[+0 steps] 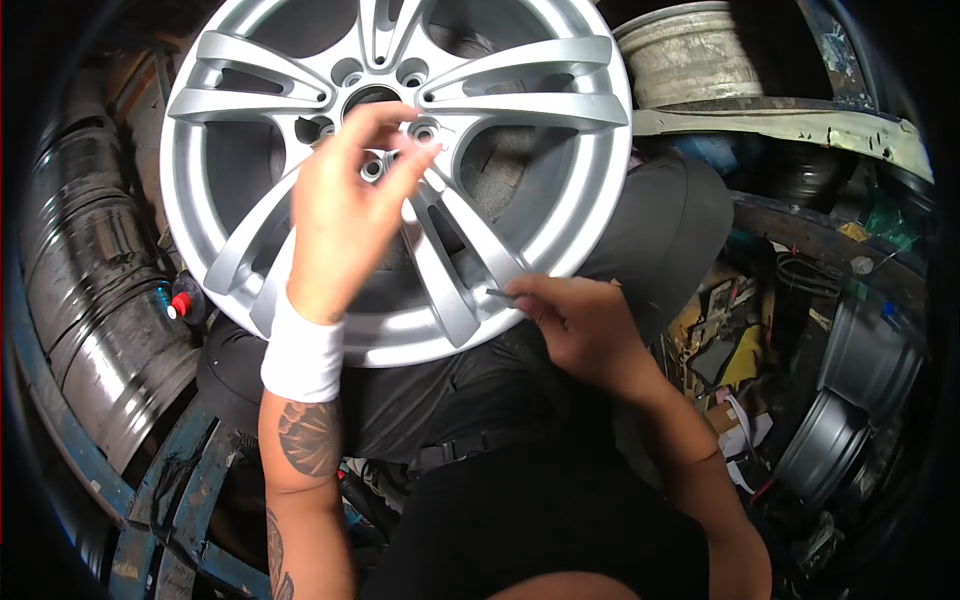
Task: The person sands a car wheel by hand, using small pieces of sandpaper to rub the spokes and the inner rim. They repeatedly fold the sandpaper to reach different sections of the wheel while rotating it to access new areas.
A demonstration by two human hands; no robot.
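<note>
A silver alloy wheel rim (450,320) with paired spokes lies face up across my lap, its top edge cut off by the view. My left hand (345,200) is over the hub, a white band round its wrist. Its thumb and forefinger are bent and apart beside a lug hole (425,133), and motion blurs it a little. I see nothing between those fingers; the other fingers are partly hidden. Low on the right, near the rim's outer lip, my right hand (590,325) pinches a small, thin dark piece (500,293). Its kind is too small to tell.
Stacked dark metal barrels or rims (110,270) fill the left side. A bottle with a red cap (180,304) stands beside them. A worn rim (690,55) sits at the upper right on a rack. Lower right are more silver rims (825,445) and clutter.
</note>
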